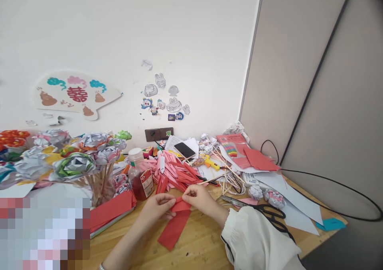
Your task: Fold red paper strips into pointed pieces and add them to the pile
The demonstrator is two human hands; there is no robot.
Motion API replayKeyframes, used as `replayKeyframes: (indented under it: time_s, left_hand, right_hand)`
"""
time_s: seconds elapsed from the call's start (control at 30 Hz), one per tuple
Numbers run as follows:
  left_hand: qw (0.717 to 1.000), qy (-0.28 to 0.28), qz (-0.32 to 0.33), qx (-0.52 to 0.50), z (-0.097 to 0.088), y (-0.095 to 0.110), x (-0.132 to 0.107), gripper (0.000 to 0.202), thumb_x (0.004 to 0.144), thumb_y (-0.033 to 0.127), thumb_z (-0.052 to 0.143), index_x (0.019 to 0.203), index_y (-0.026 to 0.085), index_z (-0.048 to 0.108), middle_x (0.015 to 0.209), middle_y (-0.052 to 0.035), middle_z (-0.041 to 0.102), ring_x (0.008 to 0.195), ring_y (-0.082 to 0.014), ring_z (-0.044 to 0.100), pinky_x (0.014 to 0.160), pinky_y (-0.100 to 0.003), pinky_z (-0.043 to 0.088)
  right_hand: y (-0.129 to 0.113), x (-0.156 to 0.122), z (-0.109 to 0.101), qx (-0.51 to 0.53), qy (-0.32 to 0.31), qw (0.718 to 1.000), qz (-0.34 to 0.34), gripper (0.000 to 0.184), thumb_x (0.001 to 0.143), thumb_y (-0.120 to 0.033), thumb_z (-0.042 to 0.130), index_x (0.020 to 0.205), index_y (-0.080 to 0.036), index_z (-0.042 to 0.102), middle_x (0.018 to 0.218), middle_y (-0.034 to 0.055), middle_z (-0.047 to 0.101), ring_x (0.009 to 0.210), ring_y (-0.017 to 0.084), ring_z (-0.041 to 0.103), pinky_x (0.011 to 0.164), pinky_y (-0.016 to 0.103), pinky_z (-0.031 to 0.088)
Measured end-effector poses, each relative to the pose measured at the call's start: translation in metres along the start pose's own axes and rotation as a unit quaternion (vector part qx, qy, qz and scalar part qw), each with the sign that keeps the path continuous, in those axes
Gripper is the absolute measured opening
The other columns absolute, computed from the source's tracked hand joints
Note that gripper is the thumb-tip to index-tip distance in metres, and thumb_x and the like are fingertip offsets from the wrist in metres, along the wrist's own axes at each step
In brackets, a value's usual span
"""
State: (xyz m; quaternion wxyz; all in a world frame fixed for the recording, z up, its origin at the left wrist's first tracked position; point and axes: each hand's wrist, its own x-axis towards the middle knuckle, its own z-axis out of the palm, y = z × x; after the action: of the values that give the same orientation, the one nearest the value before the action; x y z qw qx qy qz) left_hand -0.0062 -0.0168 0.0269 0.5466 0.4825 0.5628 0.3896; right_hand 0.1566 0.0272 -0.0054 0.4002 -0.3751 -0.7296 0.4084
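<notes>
Behind everything, a white wall (pixel 194 22) is carrying paper cut-outs (pixel 173 104), and a wooden table (pixel 206 242) is running along its foot, crowded at the back.

From the head view, a red paper strip (pixel 173 232) is occupying the middle of the near table, slanting toward the person, with both hands meeting at its far end. The left hand (pixel 158 207) is pinching that end on its left side between thumb and fingers; the right hand (pixel 198 200) is closing thumb and finger on it just beside. A brighter red band is showing there, but the fingertips are covering part of it, so I cannot tell whether it is a folded layer or a second piece.

Judging by the pinch, the hands are working an edge. Doing this well is calling for one hand anchoring the paper while the other is lining up the side edges, then pressing outward from the middle so the layers are not skewing. Keeping the pinch light is sparing the paper from wrinkling. Scissors (pixel 266 212) are lying beside the right sleeve (pixel 254 238), so that elbow is needing care.
</notes>
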Motion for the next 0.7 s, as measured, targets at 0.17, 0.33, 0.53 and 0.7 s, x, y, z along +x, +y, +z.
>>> replayKeyframes:
  time_s: [0.17, 0.33, 0.53, 0.7]
  left_hand:
    - [1.000, 0.000, 0.021, 0.019, -0.001, -0.005, 0.003, 0.037, 0.050, 0.040, 0.065, 0.074, 0.013, 0.056, 0.049, 0.0009, 0.062, 0.044, -0.0134, 0.058, 0.047, -0.024, 0.045]
    - [0.995, 0.024, 0.080, 0.061, 0.002, -0.011, 0.006, 0.025, 0.056, 0.036, 0.061, 0.066, 0.013, 0.056, 0.044, 0.0040, 0.056, 0.039, -0.0106, 0.052, 0.041, -0.020, 0.039]
    - [0.993, 0.016, 0.092, 0.076, 0.006, -0.014, 0.007, 0.024, 0.057, 0.036, 0.060, 0.065, 0.014, 0.057, 0.043, 0.0039, 0.056, 0.038, -0.0105, 0.051, 0.041, -0.020, 0.038]
    - [0.998, 0.028, 0.048, 0.024, 0.007, -0.012, 0.005, 0.031, 0.052, 0.041, 0.062, 0.064, 0.014, 0.055, 0.044, 0.0048, 0.055, 0.036, -0.0117, 0.053, 0.041, -0.022, 0.041]
  right_hand:
    - [-0.003, -0.001, 0.000, -0.003, -0.005, 1.000, -0.002, 0.011, 0.066, -0.024, 0.054, 0.067, -0.014, 0.059, 0.058, -0.0005, 0.054, 0.052, 0.009, 0.046, 0.049, 0.019, 0.035]
    - [-0.001, -0.002, 0.005, 0.021, -0.043, 0.999, 0.006, 0.012, 0.066, -0.024, 0.055, 0.069, -0.014, 0.061, 0.064, 0.0017, 0.058, 0.058, 0.011, 0.051, 0.053, 0.020, 0.039]
    - [0.003, -0.002, 0.009, 0.005, -0.054, 0.998, -0.007, 0.015, 0.067, -0.028, 0.056, 0.070, -0.015, 0.062, 0.066, 0.0022, 0.060, 0.060, 0.012, 0.052, 0.055, 0.021, 0.039]
    - [0.004, -0.002, 0.009, 0.016, -0.049, 0.999, 0.000, 0.014, 0.066, -0.027, 0.057, 0.068, -0.014, 0.061, 0.063, 0.0015, 0.060, 0.057, 0.011, 0.051, 0.052, 0.021, 0.039]
